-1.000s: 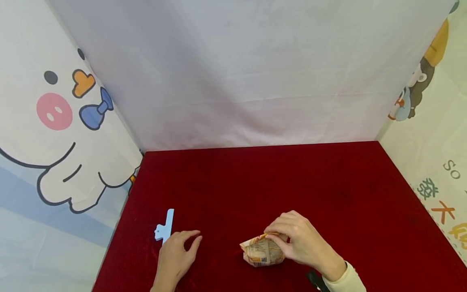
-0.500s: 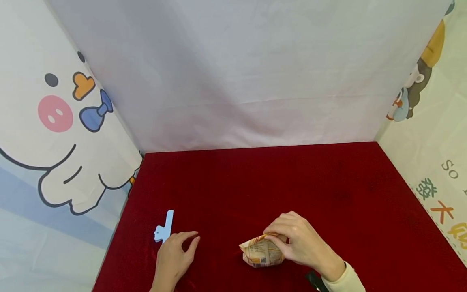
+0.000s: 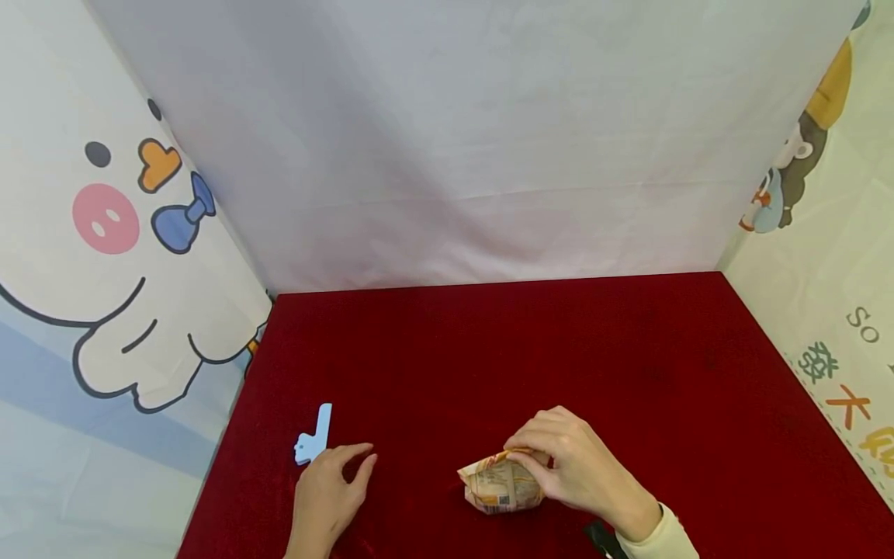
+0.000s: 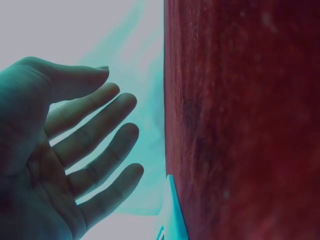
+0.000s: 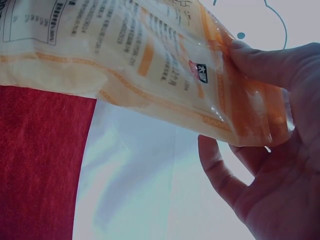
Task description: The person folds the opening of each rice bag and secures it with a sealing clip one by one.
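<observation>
A printed plastic food bag [image 3: 499,491], cream and orange, stands on the table near its front. My right hand [image 3: 576,466] pinches the bag's top edge between thumb and fingers. In the right wrist view the thumb presses on the orange end of the bag [image 5: 150,55], with fingers behind it. To the left, my left hand [image 3: 324,497] hovers low with fingers spread and holds nothing; its palm [image 4: 42,200] shows in the left wrist view. Just beyond that hand lies a light blue clip [image 3: 312,444], its near end hidden by the hand.
Dark red cloth covers the table [image 3: 489,349]. A white curtain [image 3: 489,140] closes off the back, and printed cartoon panels [image 3: 140,310] stand at both sides. Part of a black object [image 3: 603,537] shows beside the right sleeve [image 3: 663,536].
My left hand has drifted slightly left and toward me, away from the bag. The right hand keeps its pinch on the bag, and the clip stays where it was.
</observation>
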The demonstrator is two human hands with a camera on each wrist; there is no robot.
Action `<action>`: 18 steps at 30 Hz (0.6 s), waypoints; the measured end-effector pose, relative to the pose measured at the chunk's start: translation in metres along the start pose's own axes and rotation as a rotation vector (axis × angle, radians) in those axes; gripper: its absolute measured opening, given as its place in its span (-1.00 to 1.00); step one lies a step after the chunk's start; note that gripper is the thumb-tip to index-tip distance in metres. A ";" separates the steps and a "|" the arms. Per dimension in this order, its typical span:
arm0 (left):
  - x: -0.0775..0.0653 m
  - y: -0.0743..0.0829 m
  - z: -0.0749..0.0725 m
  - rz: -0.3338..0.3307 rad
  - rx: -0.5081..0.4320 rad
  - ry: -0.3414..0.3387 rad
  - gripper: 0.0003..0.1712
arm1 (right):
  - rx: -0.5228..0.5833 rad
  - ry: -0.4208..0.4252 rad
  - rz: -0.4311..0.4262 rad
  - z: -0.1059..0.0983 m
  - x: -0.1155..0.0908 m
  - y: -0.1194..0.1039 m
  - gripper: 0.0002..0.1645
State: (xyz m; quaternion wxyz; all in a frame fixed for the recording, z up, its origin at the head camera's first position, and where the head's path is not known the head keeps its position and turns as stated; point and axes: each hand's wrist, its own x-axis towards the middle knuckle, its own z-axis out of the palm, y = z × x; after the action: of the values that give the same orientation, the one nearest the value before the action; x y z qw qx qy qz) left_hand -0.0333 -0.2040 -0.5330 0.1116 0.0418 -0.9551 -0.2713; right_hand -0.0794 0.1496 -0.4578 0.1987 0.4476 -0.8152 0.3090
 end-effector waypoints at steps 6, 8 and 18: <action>0.001 -0.004 -0.004 -0.022 0.005 0.025 -0.79 | -0.008 0.007 -0.003 0.000 0.000 0.000 -0.72; 0.001 -0.006 -0.006 -0.043 0.005 0.027 -0.78 | -0.008 0.008 -0.004 0.000 -0.001 0.000 -0.72; 0.003 -0.016 -0.010 -0.114 0.006 0.031 -0.74 | 0.010 0.007 0.009 0.001 -0.001 0.001 -0.76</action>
State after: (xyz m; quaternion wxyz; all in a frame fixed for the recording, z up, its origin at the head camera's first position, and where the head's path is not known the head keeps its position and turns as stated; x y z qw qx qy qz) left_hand -0.0335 -0.2231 -0.5320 0.1106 0.1008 -0.9502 -0.2735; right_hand -0.0797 0.1502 -0.4597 0.1979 0.4440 -0.8150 0.3153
